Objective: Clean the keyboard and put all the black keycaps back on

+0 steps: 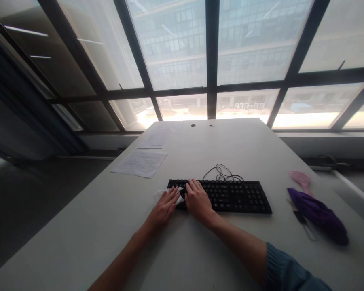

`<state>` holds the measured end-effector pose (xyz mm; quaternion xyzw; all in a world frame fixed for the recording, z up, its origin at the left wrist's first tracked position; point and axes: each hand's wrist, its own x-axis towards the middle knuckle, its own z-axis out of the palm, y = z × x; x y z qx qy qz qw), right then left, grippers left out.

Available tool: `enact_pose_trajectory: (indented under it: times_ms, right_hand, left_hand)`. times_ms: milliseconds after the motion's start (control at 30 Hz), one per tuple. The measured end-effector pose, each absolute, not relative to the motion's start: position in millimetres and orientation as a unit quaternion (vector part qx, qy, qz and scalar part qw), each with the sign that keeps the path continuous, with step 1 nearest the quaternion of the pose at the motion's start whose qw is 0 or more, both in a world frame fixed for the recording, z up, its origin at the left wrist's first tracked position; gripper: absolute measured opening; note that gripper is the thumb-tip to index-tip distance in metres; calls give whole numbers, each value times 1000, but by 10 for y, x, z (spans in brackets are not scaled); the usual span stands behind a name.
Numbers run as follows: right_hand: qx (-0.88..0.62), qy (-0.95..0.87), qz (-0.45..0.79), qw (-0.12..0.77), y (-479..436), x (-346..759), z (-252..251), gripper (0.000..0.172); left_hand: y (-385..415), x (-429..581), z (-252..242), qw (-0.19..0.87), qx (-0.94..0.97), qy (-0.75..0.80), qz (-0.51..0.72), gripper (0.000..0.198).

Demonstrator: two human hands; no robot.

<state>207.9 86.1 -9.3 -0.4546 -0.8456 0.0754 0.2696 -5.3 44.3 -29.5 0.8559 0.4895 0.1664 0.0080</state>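
A black keyboard [239, 197] lies across the white desk in front of me. Over its left end, my left hand [164, 205] holds a white tissue [180, 197] down under its fingers; part of the tissue sticks out on either side. Right beside it, my right hand [197, 200] rests flat on the keys left of the middle, fingers stretched forward and nothing seen in them. The keys beneath both hands are hidden. Behind the keyboard lies its loosely coiled black cable [220, 171].
Papers with writing [141, 163] lie at the left of the desk [224, 149]. At the right are a pink slotted object [300, 178], a purple cloth [318, 216] and a thin tool with a black part [300, 218]. Large windows stand beyond the far edge.
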Motion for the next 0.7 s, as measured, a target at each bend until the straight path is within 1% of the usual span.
enact_pose_trajectory:
  times_ms: [100, 267, 367, 567, 700]
  right_hand:
    - [-455, -845, 78, 268, 861, 2080, -90, 48]
    - [-457, -844, 79, 268, 852, 2074, -93, 48]
    - [-457, -844, 81, 267, 850, 2069, -91, 48]
    - [-461, -845, 76, 261, 854, 2068, -78, 48]
    - [-458, -846, 76, 261, 855, 2070, -70, 48]
  left_hand:
    - [458, -60, -302, 36, 838, 514, 181, 52]
    - [467, -76, -351, 54, 797, 562, 214, 58]
    - [474, -121, -356, 63, 811, 543, 210, 55]
    - [508, -216, -291, 67, 864, 458, 197, 48]
    - [525, -222, -295, 52, 865, 456, 202, 46]
